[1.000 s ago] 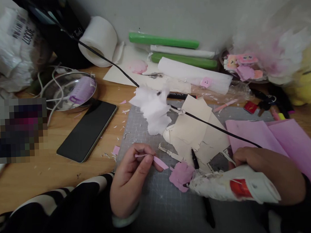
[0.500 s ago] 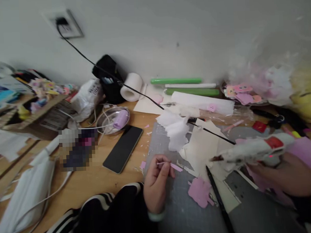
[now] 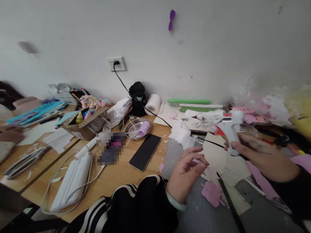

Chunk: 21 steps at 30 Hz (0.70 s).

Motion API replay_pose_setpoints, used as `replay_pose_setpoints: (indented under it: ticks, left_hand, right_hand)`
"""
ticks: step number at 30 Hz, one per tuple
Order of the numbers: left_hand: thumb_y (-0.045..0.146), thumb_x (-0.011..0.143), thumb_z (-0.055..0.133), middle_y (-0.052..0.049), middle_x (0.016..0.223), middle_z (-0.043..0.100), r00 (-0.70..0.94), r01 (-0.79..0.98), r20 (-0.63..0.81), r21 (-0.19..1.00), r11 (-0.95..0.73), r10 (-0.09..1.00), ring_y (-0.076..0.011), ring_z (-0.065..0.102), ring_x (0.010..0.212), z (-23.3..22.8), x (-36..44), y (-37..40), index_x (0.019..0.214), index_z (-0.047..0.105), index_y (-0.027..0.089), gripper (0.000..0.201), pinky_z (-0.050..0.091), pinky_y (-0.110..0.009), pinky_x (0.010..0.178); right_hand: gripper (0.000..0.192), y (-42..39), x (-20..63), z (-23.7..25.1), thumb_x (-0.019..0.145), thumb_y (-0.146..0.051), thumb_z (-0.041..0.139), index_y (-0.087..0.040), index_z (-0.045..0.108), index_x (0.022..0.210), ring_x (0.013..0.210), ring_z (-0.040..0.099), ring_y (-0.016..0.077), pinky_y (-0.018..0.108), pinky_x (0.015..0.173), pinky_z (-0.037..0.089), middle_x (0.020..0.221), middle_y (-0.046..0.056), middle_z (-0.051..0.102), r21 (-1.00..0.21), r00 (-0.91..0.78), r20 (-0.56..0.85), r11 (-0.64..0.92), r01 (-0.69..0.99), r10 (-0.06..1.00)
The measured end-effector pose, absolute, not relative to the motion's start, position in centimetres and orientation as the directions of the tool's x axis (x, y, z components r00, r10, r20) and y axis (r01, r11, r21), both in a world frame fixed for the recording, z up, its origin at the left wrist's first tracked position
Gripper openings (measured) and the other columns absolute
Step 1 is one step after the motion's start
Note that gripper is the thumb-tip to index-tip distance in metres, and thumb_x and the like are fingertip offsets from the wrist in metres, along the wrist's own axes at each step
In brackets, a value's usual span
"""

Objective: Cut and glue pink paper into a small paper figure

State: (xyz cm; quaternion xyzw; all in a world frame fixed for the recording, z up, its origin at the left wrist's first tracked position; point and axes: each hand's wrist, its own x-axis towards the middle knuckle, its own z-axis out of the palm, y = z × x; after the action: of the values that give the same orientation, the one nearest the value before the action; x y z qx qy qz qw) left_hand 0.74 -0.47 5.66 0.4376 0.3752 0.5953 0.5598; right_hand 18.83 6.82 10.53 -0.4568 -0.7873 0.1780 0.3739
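My right hand (image 3: 267, 156) grips the handle of a white glue gun (image 3: 232, 127) with a red trigger. Its nozzle points left, over the papers at the back of the grey mat (image 3: 185, 214). My left hand (image 3: 187, 175) is raised above the mat, thumb and fingers pinched around a thin pink strip (image 3: 197, 160), mostly hidden by the fingers. Just beyond it lies crumpled white tissue (image 3: 181, 134). To the right of my left wrist are a pink paper cutout (image 3: 212, 193) and a black pen (image 3: 230, 202) on the mat.
The gun's black cord runs from a wall socket (image 3: 116, 64). Left of the mat lie a phone (image 3: 146, 152), a metal bowl (image 3: 132, 134), a white power strip (image 3: 72, 185) and a cardboard box (image 3: 90, 128). A toilet roll (image 3: 153, 104) and green rods (image 3: 189, 101) sit near the wall.
The glue gun has risen and moved left in my right hand, now more upright. My left hand has lifted, with its fingers further apart. The view has swung left and up.
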Motion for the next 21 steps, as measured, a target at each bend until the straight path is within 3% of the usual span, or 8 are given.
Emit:
replay_pose_setpoints:
  ticks: [3,6,9,14,18,21]
  left_hand:
    - [0.031,0.072,0.066,-0.006,0.102,0.057,0.043,-0.395,0.105,0.915,-0.079,0.994,-0.0218,0.050,0.101,7.9,2.1,-0.2,0.072,0.063,0.018,0.013,0.039,-0.029,0.081]
    - [0.030,0.075,0.062,-0.001,0.078,0.055,0.006,-0.457,0.099,0.885,-0.085,0.995,-0.0147,0.053,0.079,9.2,3.3,0.5,0.073,0.059,0.018,0.012,0.041,-0.025,0.071]
    - [0.026,0.079,0.057,0.003,0.070,0.051,-0.094,-0.501,0.087,0.857,-0.123,0.992,-0.0099,0.050,0.067,9.6,3.8,1.4,0.074,0.056,0.017,0.011,0.042,-0.022,0.066]
    - [0.025,0.086,0.053,-0.002,0.087,0.059,-0.268,-0.488,0.090,0.846,-0.216,0.959,-0.0128,0.057,0.071,9.2,2.3,3.0,0.094,0.056,0.013,0.015,0.049,-0.029,0.062]
    - [0.028,0.087,0.052,-0.007,0.106,0.058,-0.444,-0.408,0.151,0.843,-0.349,0.883,-0.0182,0.059,0.087,9.1,-2.0,4.7,0.110,0.053,0.015,0.027,0.051,-0.037,0.072]
    - [0.028,0.087,0.052,-0.008,0.111,0.056,-0.560,-0.309,0.214,0.843,-0.442,0.800,-0.0197,0.058,0.092,10.0,-7.8,6.0,0.112,0.052,0.015,0.028,0.050,-0.039,0.076]
  right_hand:
    - [0.026,6.9,16.6,10.1,0.076,-0.038,0.049,-0.019,0.064,0.087,0.077,0.066,0.0243,0.036,0.067,0.054,0.076,0.006,0.070,-0.551,-0.358,0.458,0.576,0.604,0.814]
    - [0.029,7.2,15.0,9.5,0.074,-0.036,0.048,-0.016,0.063,0.090,0.083,0.064,0.0279,0.043,0.074,0.051,0.085,0.012,0.069,-0.445,-0.378,0.562,0.654,0.612,0.736]
    - [0.034,7.3,13.4,8.9,0.077,-0.026,0.040,-0.011,0.061,0.099,0.089,0.062,0.0279,0.046,0.082,0.047,0.094,0.017,0.066,-0.357,-0.384,0.642,0.702,0.616,0.663]
    - [0.034,6.4,11.3,8.7,0.081,-0.021,0.040,-0.009,0.060,0.106,0.094,0.060,0.0248,0.040,0.085,0.046,0.101,0.016,0.065,-0.225,-0.435,0.700,0.753,0.619,0.566]
    - [0.038,5.1,12.5,9.6,0.082,-0.028,0.045,-0.006,0.056,0.111,0.099,0.057,0.0311,0.052,0.089,0.036,0.104,0.019,0.064,-0.167,-0.373,0.756,0.709,0.685,0.539]
    - [0.040,4.6,15.5,10.4,0.083,-0.032,0.042,-0.005,0.056,0.109,0.091,0.060,0.0295,0.047,0.080,0.043,0.098,0.018,0.066,-0.047,-0.387,0.791,0.677,0.734,0.474]
